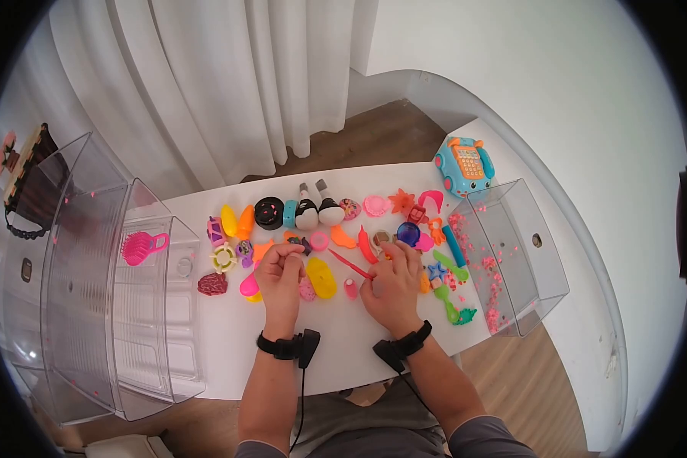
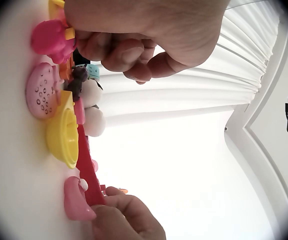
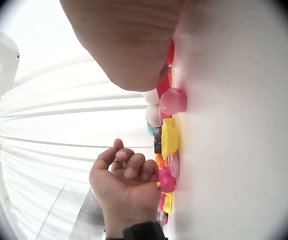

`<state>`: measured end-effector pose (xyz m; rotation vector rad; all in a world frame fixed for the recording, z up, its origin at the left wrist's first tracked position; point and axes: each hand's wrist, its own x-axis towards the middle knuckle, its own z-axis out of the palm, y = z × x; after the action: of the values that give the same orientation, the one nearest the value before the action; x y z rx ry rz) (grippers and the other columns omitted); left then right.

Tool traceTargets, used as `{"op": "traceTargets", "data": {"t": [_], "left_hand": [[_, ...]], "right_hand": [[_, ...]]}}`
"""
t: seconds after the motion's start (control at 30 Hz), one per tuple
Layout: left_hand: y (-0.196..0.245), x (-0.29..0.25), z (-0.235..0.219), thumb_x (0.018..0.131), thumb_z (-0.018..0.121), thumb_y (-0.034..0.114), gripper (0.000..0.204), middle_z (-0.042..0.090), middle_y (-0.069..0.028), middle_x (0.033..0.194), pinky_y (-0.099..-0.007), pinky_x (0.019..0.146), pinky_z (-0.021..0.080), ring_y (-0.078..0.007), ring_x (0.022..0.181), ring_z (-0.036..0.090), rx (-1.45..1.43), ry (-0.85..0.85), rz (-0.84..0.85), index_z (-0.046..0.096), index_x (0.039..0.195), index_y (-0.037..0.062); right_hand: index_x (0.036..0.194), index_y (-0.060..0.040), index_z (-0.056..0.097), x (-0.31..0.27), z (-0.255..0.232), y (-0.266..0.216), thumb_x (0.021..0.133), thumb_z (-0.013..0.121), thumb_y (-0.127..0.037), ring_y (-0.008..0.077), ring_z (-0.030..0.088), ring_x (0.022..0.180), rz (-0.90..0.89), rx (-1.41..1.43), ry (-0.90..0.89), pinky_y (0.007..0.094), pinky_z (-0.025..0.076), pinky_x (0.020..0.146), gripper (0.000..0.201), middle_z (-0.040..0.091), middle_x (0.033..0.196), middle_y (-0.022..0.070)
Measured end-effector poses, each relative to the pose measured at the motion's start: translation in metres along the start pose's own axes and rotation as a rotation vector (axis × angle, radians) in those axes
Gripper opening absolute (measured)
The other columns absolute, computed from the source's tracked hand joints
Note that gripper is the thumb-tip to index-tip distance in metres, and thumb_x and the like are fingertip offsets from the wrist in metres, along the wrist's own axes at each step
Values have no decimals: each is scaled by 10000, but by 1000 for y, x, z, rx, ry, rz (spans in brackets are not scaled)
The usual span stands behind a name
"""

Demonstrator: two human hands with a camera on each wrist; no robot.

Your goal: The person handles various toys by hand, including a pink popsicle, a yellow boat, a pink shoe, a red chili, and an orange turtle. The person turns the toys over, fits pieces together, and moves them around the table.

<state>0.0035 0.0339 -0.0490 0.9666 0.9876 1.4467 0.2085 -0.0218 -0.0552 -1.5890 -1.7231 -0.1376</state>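
In the head view, my right hand [image 1: 395, 290] pinches one end of a long red stick [image 1: 349, 264] low over the table. The left wrist view shows the fingertips of my right hand [image 2: 129, 215] on the red stick [image 2: 87, 162]. My left hand [image 1: 281, 284] hovers with loosely curled fingers and nothing visible in them; the right wrist view shows this hand [image 3: 129, 185] from the side. Close to it lie a yellow toy [image 1: 321, 278] and a pink speckled piece [image 1: 307, 289]. A small pink toy [image 1: 350, 288] lies between the hands.
Many small toys spread across the white table [image 1: 336, 359]. A clear bin with a pink scoop [image 1: 141, 248] stands left. At right are a clear box [image 1: 523, 263] with pink bits and a blue toy phone [image 1: 464, 169]. A black round toy [image 1: 269, 213] lies toward the far edge.
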Motion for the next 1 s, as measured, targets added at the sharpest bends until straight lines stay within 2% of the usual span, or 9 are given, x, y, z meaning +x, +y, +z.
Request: {"op": "traceTargets", "data": {"t": [0.07,0.3,0.4,0.57,0.67,0.8,0.87,0.97,1.0], "left_hand": [[0,0,0,998,581,5,123,615,30,806,-187,590,405,-28,665,532,-2,2,0,688,1058,-8],[-1,0,0,996,585,6,122,624,27,808,-187,580,408,-28,655,537,-14,6,3,689,1058,-9],[-1,0,0,995,588,8,118,624,26,804,-187,579,408,-29,652,537,-21,5,4,689,1054,-9],[0,0,0,996,587,10,119,622,26,801,-188,580,408,-30,653,535,-10,1,9,688,1054,-10],[0,0,0,998,583,11,120,618,27,799,-190,584,409,-29,656,533,-3,-2,15,687,1054,-11],[1,0,0,1000,586,14,118,618,31,802,-189,598,413,-29,664,535,-1,-3,7,689,1052,-11],[1,-1,1,999,589,12,115,620,32,805,-188,602,415,-29,668,537,-12,2,5,690,1049,-9],[-2,0,2,995,594,4,110,625,34,811,-185,610,420,-27,676,543,-41,18,-6,693,1043,-7],[-5,1,2,999,603,36,103,623,32,786,-187,574,387,-27,648,534,-35,18,17,696,1037,11]], "right_hand": [[842,-92,644,-1,2,1,715,729,-95,421,460,1361,-13,-45,-52,574,315,1149,153,582,1366,160],[836,-96,642,-1,4,1,721,734,-97,421,447,1377,-3,-44,-62,574,303,1160,148,573,1384,158],[855,-99,641,0,1,1,717,733,-67,418,462,1363,7,27,-17,564,326,1149,169,585,1372,150],[910,-81,593,-1,-6,2,706,710,-4,422,527,1288,-17,182,179,561,378,1114,248,617,1317,149],[911,-74,576,-4,-6,4,703,704,0,421,538,1264,-6,274,240,565,376,1113,255,616,1313,156],[903,-77,580,-3,-7,3,694,703,-5,418,542,1248,-10,248,225,555,372,1115,252,617,1306,160],[889,-81,587,0,-7,-1,688,702,-15,419,534,1259,-23,123,130,557,359,1120,240,609,1311,165],[843,-85,602,1,-4,-2,681,712,-20,442,492,1310,-18,39,78,565,369,1103,206,589,1345,167],[843,-85,602,1,-2,-2,681,712,-20,442,492,1310,-29,40,75,565,369,1103,206,589,1345,167]]}}
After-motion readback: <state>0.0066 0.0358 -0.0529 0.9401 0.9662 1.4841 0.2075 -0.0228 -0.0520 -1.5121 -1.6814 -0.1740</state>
